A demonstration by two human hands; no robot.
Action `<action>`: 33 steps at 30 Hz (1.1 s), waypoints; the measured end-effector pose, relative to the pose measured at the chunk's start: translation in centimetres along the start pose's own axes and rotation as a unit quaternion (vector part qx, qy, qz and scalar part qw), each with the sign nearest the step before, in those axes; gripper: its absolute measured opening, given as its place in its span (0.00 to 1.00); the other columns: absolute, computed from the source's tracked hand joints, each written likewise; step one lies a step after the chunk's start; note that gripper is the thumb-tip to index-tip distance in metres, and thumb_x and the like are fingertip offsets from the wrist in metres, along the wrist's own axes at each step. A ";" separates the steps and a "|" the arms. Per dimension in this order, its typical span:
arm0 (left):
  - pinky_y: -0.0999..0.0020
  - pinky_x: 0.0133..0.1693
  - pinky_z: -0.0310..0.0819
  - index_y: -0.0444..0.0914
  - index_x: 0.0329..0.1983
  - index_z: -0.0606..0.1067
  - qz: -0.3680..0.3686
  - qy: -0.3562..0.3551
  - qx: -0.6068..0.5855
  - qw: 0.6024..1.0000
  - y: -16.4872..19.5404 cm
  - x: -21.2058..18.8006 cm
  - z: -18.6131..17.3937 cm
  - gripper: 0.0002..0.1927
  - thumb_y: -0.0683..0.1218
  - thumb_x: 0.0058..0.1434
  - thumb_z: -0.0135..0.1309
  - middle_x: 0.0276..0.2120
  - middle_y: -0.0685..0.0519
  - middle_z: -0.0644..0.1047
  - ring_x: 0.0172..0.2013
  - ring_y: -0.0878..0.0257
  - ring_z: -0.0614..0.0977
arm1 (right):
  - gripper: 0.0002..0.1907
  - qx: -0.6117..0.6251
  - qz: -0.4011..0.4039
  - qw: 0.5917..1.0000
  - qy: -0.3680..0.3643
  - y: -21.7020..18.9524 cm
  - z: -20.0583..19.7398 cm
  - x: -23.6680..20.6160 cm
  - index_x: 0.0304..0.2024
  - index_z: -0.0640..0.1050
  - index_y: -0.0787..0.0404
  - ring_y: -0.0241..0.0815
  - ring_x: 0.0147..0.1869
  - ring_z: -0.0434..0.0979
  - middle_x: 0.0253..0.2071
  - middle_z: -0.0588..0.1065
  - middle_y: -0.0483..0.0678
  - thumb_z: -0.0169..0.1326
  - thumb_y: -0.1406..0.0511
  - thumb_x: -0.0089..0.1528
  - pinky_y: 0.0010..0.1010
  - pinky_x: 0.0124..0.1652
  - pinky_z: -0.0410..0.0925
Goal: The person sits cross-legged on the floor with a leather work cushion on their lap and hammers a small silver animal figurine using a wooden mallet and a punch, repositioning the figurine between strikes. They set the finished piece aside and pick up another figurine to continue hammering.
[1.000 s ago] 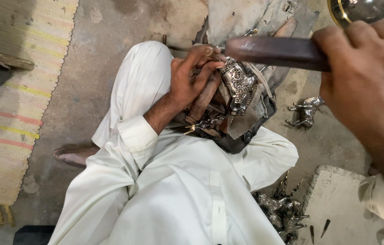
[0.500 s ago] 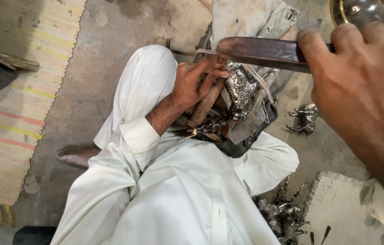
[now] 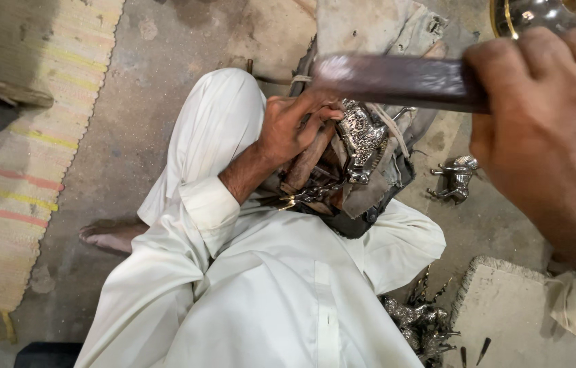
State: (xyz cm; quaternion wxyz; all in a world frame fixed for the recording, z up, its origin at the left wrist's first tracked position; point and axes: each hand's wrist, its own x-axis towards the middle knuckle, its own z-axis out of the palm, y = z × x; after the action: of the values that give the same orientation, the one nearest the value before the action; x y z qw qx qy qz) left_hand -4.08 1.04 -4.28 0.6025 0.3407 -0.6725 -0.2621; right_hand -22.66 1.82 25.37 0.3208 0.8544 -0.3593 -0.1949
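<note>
On bare concrete floor (image 3: pixel 165 61), dusty and stained, person sits low in white clothes, one bare foot (image 3: pixel 107 235) out to the side. Striped woven mat (image 3: pixel 22 157) with fringe covers floor on the far left edge. Left hand (image 3: pixel 294 126) closed around a small ornate silver metal casting (image 3: pixel 363 136), pinning it against a dark cloth and wood support (image 3: pixel 369 184) in the lap. Right hand (image 3: pixel 550 136) close to camera, fist wrapped on the dark handle of a long tool (image 3: pixel 397 80), blurred, held just above the casting. Small metal animal figure (image 3: pixel 455 178) stands on floor beside the knee. Pile of similar castings (image 3: pixel 424 327) lower right, next to a pale mat (image 3: pixel 512 320). Shiny brass-rimmed vessel (image 3: pixel 540 13) at the top right corner.
</note>
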 end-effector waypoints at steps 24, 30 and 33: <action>0.70 0.45 0.87 0.34 0.64 0.69 -0.004 -0.003 -0.039 0.999 -0.4 -0.1 -0.3 0.24 0.28 0.66 0.49 0.46 0.45 0.84 0.47 0.58 0.89 | 0.10 -0.004 0.030 1.000 0.000 -0.3 0.8 -0.7 0.50 0.80 0.56 0.43 0.42 0.81 0.35 0.78 0.48 0.62 0.62 0.67 0.33 0.43 0.73; 0.67 0.54 0.88 0.36 0.65 0.69 -0.032 0.032 -0.109 0.993 -0.5 0.0 0.7 0.25 0.26 0.67 0.50 0.52 0.44 0.82 0.51 0.56 0.88 | 0.10 0.007 0.052 0.998 -0.016 -0.8 1.8 0.1 0.51 0.80 0.58 0.47 0.41 0.82 0.36 0.79 0.52 0.57 0.61 0.70 0.38 0.41 0.73; 0.69 0.52 0.86 0.35 0.65 0.69 -0.071 0.029 -0.074 0.994 -0.5 -0.1 0.5 0.27 0.25 0.63 0.51 0.50 0.46 0.83 0.49 0.57 0.88 | 0.09 -0.009 0.050 0.998 -0.028 -0.9 2.2 0.3 0.49 0.80 0.59 0.49 0.37 0.82 0.33 0.79 0.53 0.58 0.62 0.69 0.41 0.37 0.73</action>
State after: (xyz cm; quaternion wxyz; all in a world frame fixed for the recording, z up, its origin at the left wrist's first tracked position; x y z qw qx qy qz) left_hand -4.47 0.75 -4.81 0.6250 0.3498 -0.6076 -0.3432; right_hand -23.29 1.18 23.12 0.3279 0.8265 -0.4088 -0.2053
